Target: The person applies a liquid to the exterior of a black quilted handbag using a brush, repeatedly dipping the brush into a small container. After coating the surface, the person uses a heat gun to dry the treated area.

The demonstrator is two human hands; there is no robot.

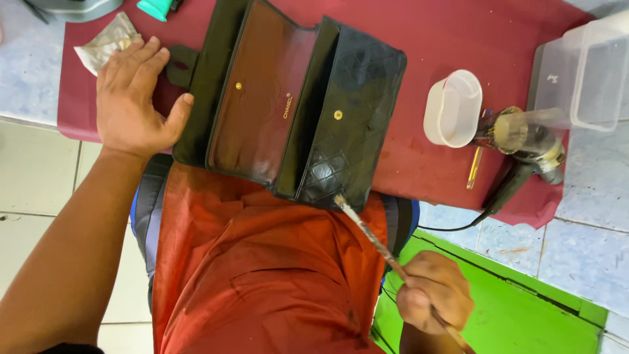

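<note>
Brush pinched in my right hand, bristles at the open black bag's near edge on the bench; my left hand, fingers spread, steadies it. Overloaded bristles could smear the lining.

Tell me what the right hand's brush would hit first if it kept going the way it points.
The right hand aims its brush up-left; the tip looks already at the quilted edge of the black purse.

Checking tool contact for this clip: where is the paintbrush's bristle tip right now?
In the head view, the paintbrush is held in the right hand at lower right, its bristle tip touching the near edge of the open black quilted handbag.
</note>
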